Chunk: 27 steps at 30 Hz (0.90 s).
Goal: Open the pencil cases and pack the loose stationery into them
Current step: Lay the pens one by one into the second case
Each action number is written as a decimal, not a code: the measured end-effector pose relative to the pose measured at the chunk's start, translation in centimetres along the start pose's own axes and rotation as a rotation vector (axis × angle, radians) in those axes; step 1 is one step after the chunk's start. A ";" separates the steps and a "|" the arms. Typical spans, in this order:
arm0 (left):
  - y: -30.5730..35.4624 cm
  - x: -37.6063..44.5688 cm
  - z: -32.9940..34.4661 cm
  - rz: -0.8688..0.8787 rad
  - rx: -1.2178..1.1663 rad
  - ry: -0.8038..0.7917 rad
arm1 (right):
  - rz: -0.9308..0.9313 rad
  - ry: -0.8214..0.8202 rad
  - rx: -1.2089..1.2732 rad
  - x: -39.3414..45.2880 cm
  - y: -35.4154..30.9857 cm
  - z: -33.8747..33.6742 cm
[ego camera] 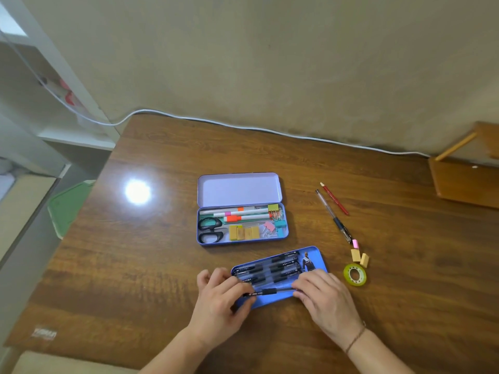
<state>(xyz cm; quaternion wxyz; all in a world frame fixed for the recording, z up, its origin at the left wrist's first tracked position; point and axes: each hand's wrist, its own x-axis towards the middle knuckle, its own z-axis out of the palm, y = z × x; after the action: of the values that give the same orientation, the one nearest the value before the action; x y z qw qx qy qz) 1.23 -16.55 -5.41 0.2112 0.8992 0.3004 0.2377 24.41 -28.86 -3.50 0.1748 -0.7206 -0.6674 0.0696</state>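
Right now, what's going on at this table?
A person is packing stationery into two open tin cases. Both hands, left hand and right hand, hold a black pen by its ends over the blue case, which already holds several pens. The purple case behind is nearly full. A pen, a red pencil, erasers and a tape roll are loose on the table.

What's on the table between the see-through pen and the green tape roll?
In the head view, a small pink eraser and two tan erasers lie between the clear pen and the tape roll.
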 end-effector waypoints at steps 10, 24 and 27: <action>-0.6 -0.2 0.4 -0.044 0.055 -0.035 | 0.035 0.009 -0.034 0.9 -0.2 0.8; -0.1 0.3 0.7 -0.109 0.008 -0.016 | 0.352 0.166 -0.046 3.6 2.2 -1.1; 0.1 0.4 0.6 -0.129 -0.024 0.008 | 0.727 0.235 -0.192 5.5 5.9 -2.9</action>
<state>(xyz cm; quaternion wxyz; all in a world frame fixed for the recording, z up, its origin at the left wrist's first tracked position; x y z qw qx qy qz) 1.89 -16.49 -5.66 0.2358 0.8745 0.3556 0.2306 31.46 -24.20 -2.09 0.1455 -0.9261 -0.3475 -0.0187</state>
